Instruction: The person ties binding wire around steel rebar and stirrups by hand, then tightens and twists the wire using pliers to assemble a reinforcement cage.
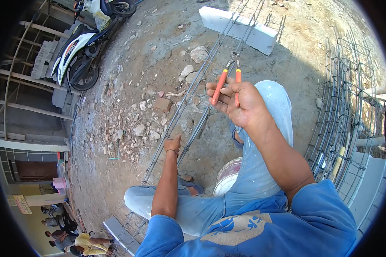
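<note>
My right hand holds a pair of tying pincers with red and yellow handles. The handles are spread, and the metal jaws point away from me over a long rebar cage. That cage of thin steel bars and stirrups runs from near my knees to the top of the view. Lower down, my left hand is closed at a bar of the cage; its fingertips are partly hidden. The far part of the cage rests across a white block.
More rebar cages are stacked at right. Broken stones litter the ground at left. A motorcycle stands at upper left, and several people are at lower left. A bucket is beneath me; another block lies at lower left.
</note>
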Demonstrator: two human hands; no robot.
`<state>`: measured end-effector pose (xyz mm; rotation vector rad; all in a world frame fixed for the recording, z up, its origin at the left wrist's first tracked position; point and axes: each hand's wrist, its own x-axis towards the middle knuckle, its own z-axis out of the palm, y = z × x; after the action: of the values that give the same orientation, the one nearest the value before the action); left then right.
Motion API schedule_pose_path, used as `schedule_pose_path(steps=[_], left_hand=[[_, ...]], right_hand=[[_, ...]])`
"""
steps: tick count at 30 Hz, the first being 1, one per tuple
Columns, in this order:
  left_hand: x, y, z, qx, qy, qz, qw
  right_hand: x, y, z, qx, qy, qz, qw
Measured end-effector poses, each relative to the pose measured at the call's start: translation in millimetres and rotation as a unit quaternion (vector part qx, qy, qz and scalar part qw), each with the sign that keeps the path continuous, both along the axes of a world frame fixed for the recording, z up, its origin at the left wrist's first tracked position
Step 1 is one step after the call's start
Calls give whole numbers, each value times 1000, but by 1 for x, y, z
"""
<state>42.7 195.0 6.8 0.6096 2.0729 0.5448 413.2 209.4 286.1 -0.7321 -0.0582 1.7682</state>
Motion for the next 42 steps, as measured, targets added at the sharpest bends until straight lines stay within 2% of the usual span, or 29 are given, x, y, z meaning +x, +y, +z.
schedule_pose_path(steps=[2, 3, 5, 9, 10, 12, 13, 14, 16, 17, 19, 21, 23, 24, 27, 29, 30, 32, 34, 36, 37, 38, 39, 42], left_hand=[[-6, -4, 0, 62, 218, -124, 966], [-4, -5, -1, 68, 211, -128, 967], [2, -8, 5, 134, 284, -160, 936], [4, -9, 7, 106, 233, -172, 951], [18, -13, 26, 108, 229, -173, 952], [55, -28, 72, 231, 406, -134, 874], [64, -26, 85, 207, 382, -201, 878], [73, -21, 85, 208, 381, -201, 878], [91, -14, 83, 324, 309, -349, 823], [99, -13, 76, 323, 308, -348, 824], [111, -6, 55, 277, 201, -419, 841], [108, 0, 30, 283, 196, -386, 856], [110, 2, 29, 258, 195, -353, 878], [109, 3, 29, 261, 194, -347, 880], [97, -1, 31, 256, 240, -362, 863], [85, -16, 49, 317, 235, -387, 833], [83, -27, 72, 309, 237, -362, 847], [72, -48, 145, 162, 88, -368, 911], [56, -79, 198, 254, 69, -380, 887], [41, -125, 251, 379, 119, -299, 868], [33, -149, 269, 424, 99, -217, 874], [20, -180, 279, 474, 84, -142, 865], [6, -217, 279, 462, 119, -90, 874], [-14, -298, 272, 514, 134, 206, 822]], right_hand=[[-4, 0, -2, 0, -7, -6, 1000], [-5, 0, -2, 0, -12, 1, 1000], [-9, 2, -6, -1, -27, 13, 1000], [-9, 2, -7, -8, -32, 23, 999], [-9, 2, -7, -7, -36, 21, 999], [-8, 2, -8, -4, -17, 23, 1000], [-8, 2, -8, -2, -19, 23, 1000], [-9, 2, -7, -2, -21, 23, 1000], [-11, 1, -5, -2, -23, 22, 999], [-13, 0, -3, 4, -23, 28, 999], [-14, -2, 0, 12, -26, 35, 999], [-14, -2, 2, 59, -19, 84, 995], [-6, 0, 9, 93, 14, 81, 992], [0, 1, 12, 125, 50, 79, 988], [36, -1, 24, 233, 15, 51, 971], [65, -6, 33, 275, -70, 1, 959], [78, -9, 32, 284, -120, -27, 951], [100, -12, 18, 250, -245, -107, 931], [125, -8, -19, 151, -340, -150, 916], [158, -3, -80, 56, -390, -141, 908], [177, 0, -116, -5, -412, -92, 907], [222, 14, -193, -55, -451, -48, 889], [229, 13, -235, -110, -499, -1, 860], [193, -7, -281, -167, -594, 91, 781]])
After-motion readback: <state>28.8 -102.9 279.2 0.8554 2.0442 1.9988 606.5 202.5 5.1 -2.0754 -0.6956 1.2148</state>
